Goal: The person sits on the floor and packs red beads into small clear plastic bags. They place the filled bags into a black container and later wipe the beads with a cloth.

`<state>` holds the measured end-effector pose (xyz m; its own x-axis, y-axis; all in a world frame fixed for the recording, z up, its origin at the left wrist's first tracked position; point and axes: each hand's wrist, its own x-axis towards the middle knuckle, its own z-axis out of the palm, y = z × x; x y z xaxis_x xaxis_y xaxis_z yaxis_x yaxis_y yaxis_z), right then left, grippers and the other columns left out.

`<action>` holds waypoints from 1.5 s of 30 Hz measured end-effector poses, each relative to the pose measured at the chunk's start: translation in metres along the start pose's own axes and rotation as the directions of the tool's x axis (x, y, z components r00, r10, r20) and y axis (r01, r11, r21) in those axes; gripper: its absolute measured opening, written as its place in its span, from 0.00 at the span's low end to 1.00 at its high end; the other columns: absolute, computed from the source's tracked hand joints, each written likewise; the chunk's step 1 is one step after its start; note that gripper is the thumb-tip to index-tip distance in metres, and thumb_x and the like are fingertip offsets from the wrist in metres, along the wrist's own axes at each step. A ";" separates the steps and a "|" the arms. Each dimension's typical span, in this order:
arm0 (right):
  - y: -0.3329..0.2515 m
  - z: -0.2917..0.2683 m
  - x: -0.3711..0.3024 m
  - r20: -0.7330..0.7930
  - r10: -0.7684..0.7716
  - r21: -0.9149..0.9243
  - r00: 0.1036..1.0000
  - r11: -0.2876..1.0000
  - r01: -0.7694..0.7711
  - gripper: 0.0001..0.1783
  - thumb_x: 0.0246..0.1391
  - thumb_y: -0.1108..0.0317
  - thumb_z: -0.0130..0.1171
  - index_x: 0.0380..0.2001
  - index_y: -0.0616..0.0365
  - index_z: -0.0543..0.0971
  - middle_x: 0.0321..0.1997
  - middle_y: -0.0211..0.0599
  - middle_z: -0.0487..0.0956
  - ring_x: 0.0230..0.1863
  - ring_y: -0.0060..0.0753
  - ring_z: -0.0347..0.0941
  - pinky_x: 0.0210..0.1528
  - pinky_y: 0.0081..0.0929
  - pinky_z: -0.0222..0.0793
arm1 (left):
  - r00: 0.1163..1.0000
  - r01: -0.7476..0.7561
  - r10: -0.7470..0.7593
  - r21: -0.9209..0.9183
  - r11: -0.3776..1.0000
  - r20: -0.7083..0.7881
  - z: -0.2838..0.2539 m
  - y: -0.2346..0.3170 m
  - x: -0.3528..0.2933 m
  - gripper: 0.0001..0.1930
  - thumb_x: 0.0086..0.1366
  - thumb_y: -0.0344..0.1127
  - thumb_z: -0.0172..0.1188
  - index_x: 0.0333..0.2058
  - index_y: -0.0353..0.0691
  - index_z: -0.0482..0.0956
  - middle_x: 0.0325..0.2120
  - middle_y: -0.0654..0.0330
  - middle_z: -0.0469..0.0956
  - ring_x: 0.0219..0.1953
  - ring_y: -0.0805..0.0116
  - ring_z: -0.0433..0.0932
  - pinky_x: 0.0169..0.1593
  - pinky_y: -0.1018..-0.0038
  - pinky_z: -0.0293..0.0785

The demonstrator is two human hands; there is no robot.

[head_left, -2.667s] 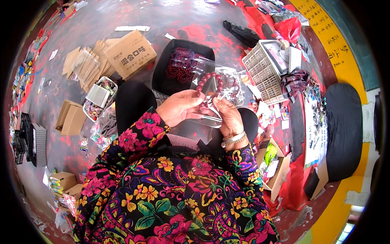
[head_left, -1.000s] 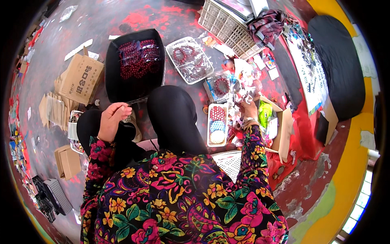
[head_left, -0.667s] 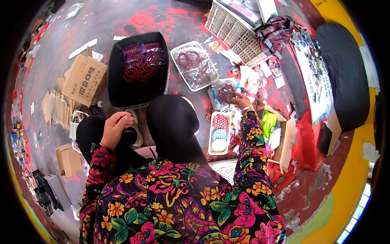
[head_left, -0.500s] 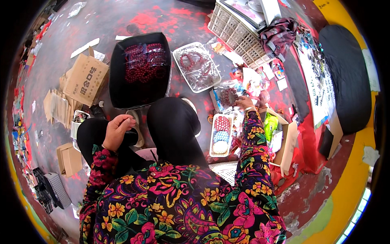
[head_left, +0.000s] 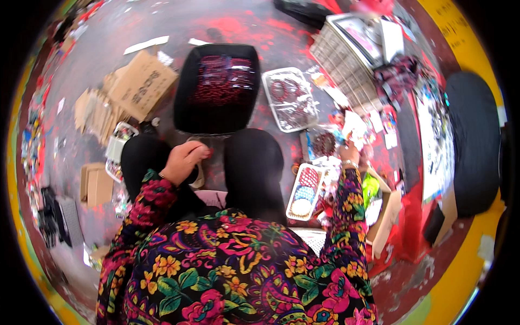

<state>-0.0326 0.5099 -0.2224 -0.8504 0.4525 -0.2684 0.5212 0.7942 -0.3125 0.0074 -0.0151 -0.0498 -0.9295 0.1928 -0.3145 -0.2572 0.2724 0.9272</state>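
Note:
My left hand [head_left: 183, 162] is over the gap between my knees, its fingers pressed together. A small reddish spot shows at the fingertips; what it is I cannot make out. On the right, my right hand [head_left: 349, 154] reaches down among clear plastic wrapping, next to a bundle of dark red bead bracelets [head_left: 325, 144]. Blur and clutter hide its fingertips. Just nearer to me lies a white basket [head_left: 290, 212] with red, blue and cream beads in sections. Ahead, a black bin [head_left: 187, 111] holds many red bead strings, partly in clear bags.
A white tray [head_left: 268, 103] with bagged bracelets lies right of the bin. Behind it stands a cream crate [head_left: 346, 67]. An open carton [head_left: 387, 216] with a bright green thing sits beside my right forearm. Cardboard boxes [head_left: 143, 86] lie at the left.
The whole view has shifted, with most things now further right. My left hand's fingers point more to the right, and the reddish spot shows. My right hand stays beside the bracelets.

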 end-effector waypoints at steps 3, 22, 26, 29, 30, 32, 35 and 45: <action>-0.055 -0.005 -0.029 -0.213 -0.164 0.120 0.963 0.974 0.193 0.26 0.45 0.59 0.55 0.48 0.59 0.71 0.43 0.54 0.75 0.46 0.53 0.71 0.48 0.40 0.66 | 0.994 -0.100 0.109 0.244 0.964 -0.023 -0.004 -0.001 0.001 0.13 0.62 0.36 0.50 0.27 0.31 0.76 0.23 0.57 0.78 0.28 0.71 0.76 0.33 0.75 0.70; -0.289 -0.054 -0.192 -0.053 -0.887 0.127 0.459 0.450 0.884 0.17 0.51 0.64 0.53 0.45 0.56 0.73 0.48 0.47 0.72 0.50 0.49 0.66 0.54 0.36 0.60 | 0.900 -0.121 0.417 0.845 0.520 -0.128 -0.087 -0.032 -0.142 0.30 0.56 0.38 0.56 0.57 0.40 0.59 0.60 0.46 0.50 0.63 0.45 0.45 0.62 0.60 0.48; -0.295 -0.051 -0.188 -0.028 -0.895 0.113 0.445 0.440 0.891 0.16 0.51 0.64 0.52 0.43 0.57 0.74 0.47 0.47 0.73 0.48 0.49 0.67 0.52 0.36 0.61 | 0.905 -0.122 0.328 0.575 0.809 -0.270 -0.078 -0.092 -0.186 0.33 0.61 0.45 0.50 0.61 0.37 0.51 0.62 0.46 0.46 0.66 0.52 0.41 0.64 0.66 0.41; -0.309 -0.048 -0.189 -0.002 -0.908 0.044 0.419 0.418 0.907 0.13 0.51 0.66 0.52 0.40 0.59 0.75 0.42 0.46 0.74 0.43 0.50 0.70 0.46 0.36 0.66 | 0.969 0.005 -0.027 -0.091 0.996 -0.245 -0.077 -0.124 -0.215 0.33 0.65 0.50 0.41 0.62 0.36 0.47 0.63 0.50 0.44 0.66 0.57 0.41 0.65 0.70 0.40; -0.313 -0.048 -0.192 0.004 -0.908 -0.002 0.418 0.418 0.908 0.12 0.51 0.66 0.52 0.38 0.59 0.75 0.39 0.46 0.75 0.41 0.50 0.71 0.44 0.38 0.66 | 0.975 0.027 -0.063 -0.171 0.985 -0.212 -0.074 -0.147 -0.222 0.32 0.66 0.51 0.38 0.62 0.37 0.48 0.62 0.51 0.47 0.65 0.59 0.44 0.64 0.70 0.41; -0.323 -0.044 -0.190 0.038 -0.918 -0.113 0.394 0.387 0.915 0.11 0.50 0.65 0.53 0.35 0.59 0.76 0.35 0.46 0.75 0.37 0.50 0.71 0.40 0.39 0.67 | 0.980 0.054 -0.114 -0.334 0.941 -0.164 -0.061 -0.202 -0.234 0.32 0.67 0.54 0.32 0.62 0.39 0.49 0.61 0.52 0.52 0.63 0.62 0.50 0.64 0.71 0.44; -0.333 -0.039 -0.187 0.165 -0.905 -0.227 0.392 0.352 0.908 0.10 0.49 0.63 0.53 0.30 0.58 0.77 0.31 0.45 0.75 0.33 0.49 0.72 0.36 0.41 0.67 | 0.951 0.168 -0.177 -0.059 0.984 -0.255 -0.059 -0.231 -0.248 0.26 0.66 0.53 0.34 0.54 0.41 0.61 0.50 0.50 0.63 0.53 0.58 0.61 0.55 0.69 0.55; -0.334 -0.035 -0.195 0.184 -0.934 -0.140 0.307 0.284 0.949 0.10 0.49 0.62 0.53 0.31 0.56 0.77 0.33 0.41 0.76 0.38 0.46 0.71 0.41 0.39 0.64 | 0.367 0.472 -0.210 -0.013 0.881 -0.906 -0.118 -0.277 -0.227 0.15 0.60 0.46 0.50 0.33 0.40 0.77 0.27 0.50 0.77 0.31 0.53 0.76 0.36 0.63 0.70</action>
<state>-0.0429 0.1704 -0.0338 -0.7343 -0.6776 0.0418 -0.6688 0.7115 -0.2153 0.2588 -0.2459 -0.2112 -0.5268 -0.8406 -0.1262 -0.6691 0.3185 0.6714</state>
